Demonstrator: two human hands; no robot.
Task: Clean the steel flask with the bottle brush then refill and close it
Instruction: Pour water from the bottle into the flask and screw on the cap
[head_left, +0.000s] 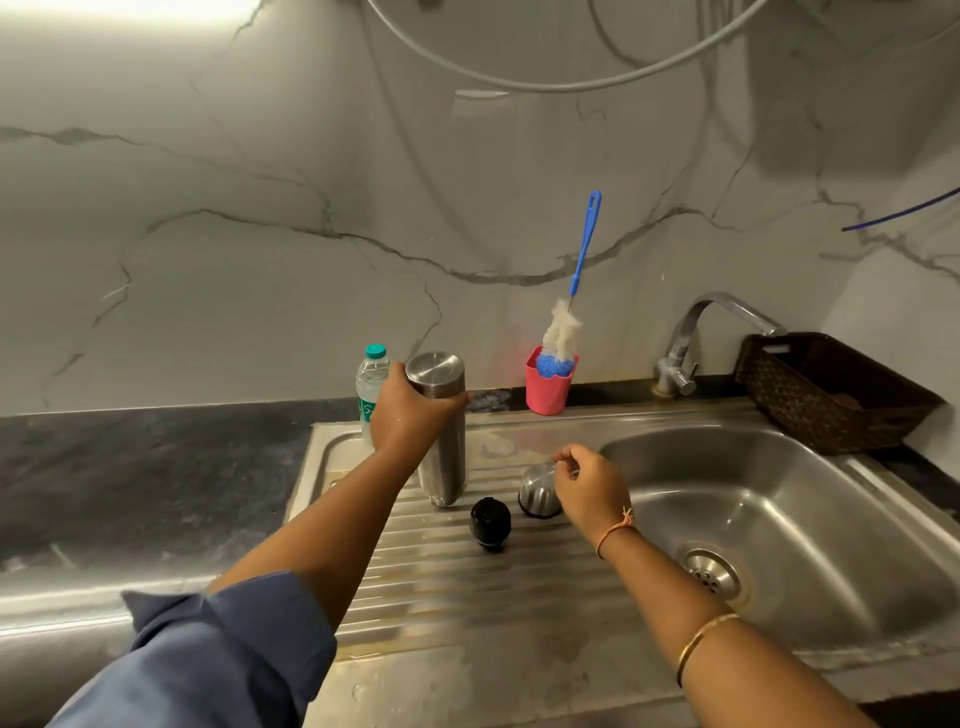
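The left hand (410, 410) is gripping the tall cylindrical steel flask (441, 431) near its top, standing inverted (apparently) on the ribbed steel drainboard (467, 587). The right hand (589, 486), fingers loosely curled and empty, is hovering over a steel cup lid (537, 491) beside the black stopper (490, 522).

Your steel flask (442, 441) stands upside down on the ribbed drainboard w/ its flat base up, brushed silver, upper body wrapped by your left hand (410, 410). Its black stopper (490, 522) lies on the ribs just right of the flask, and the steel cap (538, 491) sits mouth-down beside that, under your right hand (589, 486). The bottle brush (569, 312), blue handle w/ white bristles and a blue tip, stands bristles-down in the pink cup (548, 389) at the back, tilted right against the wall.
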